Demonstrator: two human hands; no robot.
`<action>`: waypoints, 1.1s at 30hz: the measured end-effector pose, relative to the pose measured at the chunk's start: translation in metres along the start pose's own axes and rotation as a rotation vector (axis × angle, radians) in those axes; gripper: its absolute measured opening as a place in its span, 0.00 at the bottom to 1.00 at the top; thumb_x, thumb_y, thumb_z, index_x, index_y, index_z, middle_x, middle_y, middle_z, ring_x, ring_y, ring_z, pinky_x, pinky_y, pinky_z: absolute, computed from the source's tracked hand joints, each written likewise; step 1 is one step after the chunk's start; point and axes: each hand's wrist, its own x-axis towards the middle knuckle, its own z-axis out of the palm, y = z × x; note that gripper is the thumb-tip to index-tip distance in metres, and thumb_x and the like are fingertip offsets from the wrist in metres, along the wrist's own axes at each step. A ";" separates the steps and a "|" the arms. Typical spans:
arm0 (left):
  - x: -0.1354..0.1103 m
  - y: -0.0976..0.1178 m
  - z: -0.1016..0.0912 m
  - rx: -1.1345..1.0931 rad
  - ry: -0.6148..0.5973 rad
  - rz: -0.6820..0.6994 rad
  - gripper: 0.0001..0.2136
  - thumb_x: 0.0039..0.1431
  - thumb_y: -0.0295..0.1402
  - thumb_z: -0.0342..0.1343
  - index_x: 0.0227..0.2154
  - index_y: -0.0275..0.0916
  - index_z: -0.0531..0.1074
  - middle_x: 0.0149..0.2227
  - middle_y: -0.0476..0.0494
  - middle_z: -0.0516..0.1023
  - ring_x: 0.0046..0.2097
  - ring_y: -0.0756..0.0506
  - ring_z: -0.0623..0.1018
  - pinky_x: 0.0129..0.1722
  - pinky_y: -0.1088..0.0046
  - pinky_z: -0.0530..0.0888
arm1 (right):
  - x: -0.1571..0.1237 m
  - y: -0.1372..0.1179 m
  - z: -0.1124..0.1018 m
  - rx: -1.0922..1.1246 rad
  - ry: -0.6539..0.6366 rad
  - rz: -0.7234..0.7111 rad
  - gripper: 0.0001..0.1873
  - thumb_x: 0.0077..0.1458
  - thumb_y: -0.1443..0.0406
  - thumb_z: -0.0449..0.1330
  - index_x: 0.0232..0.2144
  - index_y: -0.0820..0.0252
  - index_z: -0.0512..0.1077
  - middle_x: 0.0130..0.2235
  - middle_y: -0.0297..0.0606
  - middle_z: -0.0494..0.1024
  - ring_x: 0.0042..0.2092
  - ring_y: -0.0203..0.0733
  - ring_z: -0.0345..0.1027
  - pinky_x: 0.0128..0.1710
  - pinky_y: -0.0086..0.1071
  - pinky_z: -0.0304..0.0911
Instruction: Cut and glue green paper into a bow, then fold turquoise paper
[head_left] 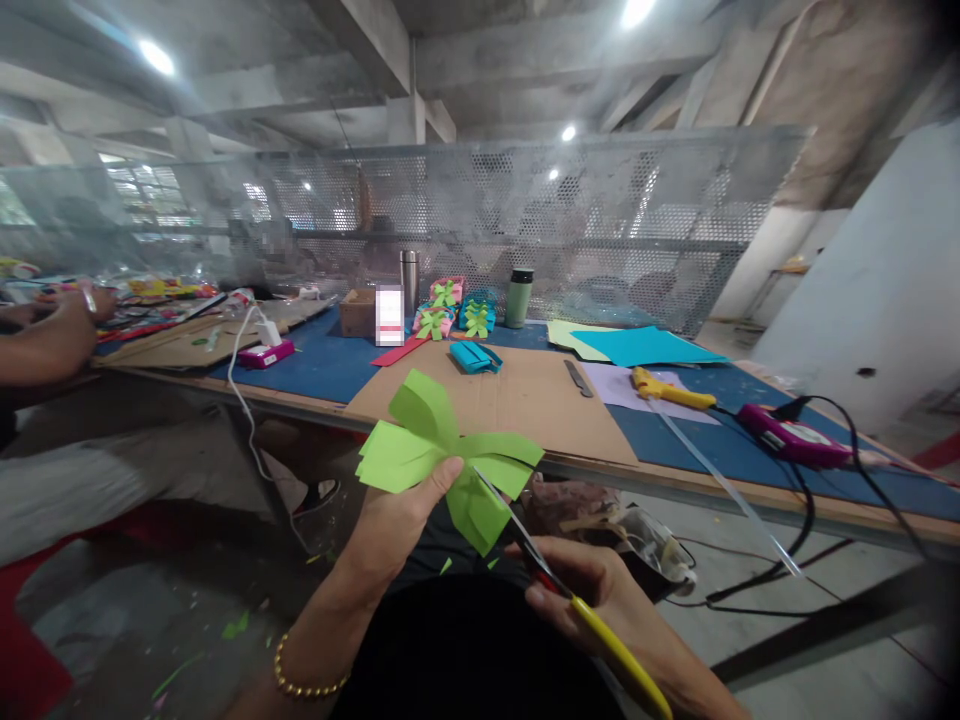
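Observation:
My left hand pinches a stack of light green paper near its middle, the thumb pressed on top. The paper has several broad lobes, like a flower or a bow, with slits in them. In my right hand is a pair of scissors with yellow and red handles. Their blades point up and to the left and reach the green paper's lower right lobes, close to my left thumb. Both hands are in front of the table's near edge, above my lap.
On the blue table lie a cardboard sheet, a teal folded piece, a knife, a yellow glue gun and coloured sheets. A green flask stands behind. Another person's arm is at far left.

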 end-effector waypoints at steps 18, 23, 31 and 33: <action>-0.001 0.003 0.002 -0.060 0.003 0.021 0.23 0.51 0.38 0.69 0.51 0.40 0.77 0.52 0.40 0.79 0.57 0.38 0.76 0.63 0.57 0.67 | -0.002 -0.003 0.000 0.051 -0.037 0.003 0.21 0.58 0.49 0.60 0.35 0.62 0.77 0.22 0.28 0.54 0.23 0.30 0.43 0.19 0.28 0.38; -0.002 0.005 -0.001 -0.007 0.006 -0.027 0.21 0.51 0.40 0.69 0.48 0.40 0.78 0.53 0.40 0.79 0.57 0.38 0.76 0.63 0.58 0.67 | -0.001 -0.008 0.000 0.002 -0.019 -0.036 0.20 0.57 0.49 0.60 0.32 0.62 0.77 0.24 0.30 0.55 0.26 0.33 0.44 0.23 0.30 0.41; -0.006 0.014 0.003 -0.010 0.014 -0.080 0.23 0.50 0.41 0.69 0.48 0.38 0.78 0.51 0.40 0.81 0.53 0.38 0.79 0.60 0.59 0.71 | -0.001 -0.003 -0.001 -0.021 -0.039 -0.024 0.20 0.59 0.51 0.59 0.29 0.62 0.75 0.24 0.29 0.55 0.25 0.31 0.43 0.23 0.29 0.40; -0.006 0.015 0.003 -0.024 -0.011 -0.079 0.24 0.51 0.40 0.69 0.50 0.38 0.77 0.50 0.40 0.81 0.52 0.39 0.79 0.60 0.58 0.71 | -0.001 -0.002 -0.002 -0.014 -0.044 -0.023 0.19 0.60 0.51 0.59 0.31 0.62 0.75 0.24 0.28 0.54 0.25 0.32 0.43 0.23 0.29 0.40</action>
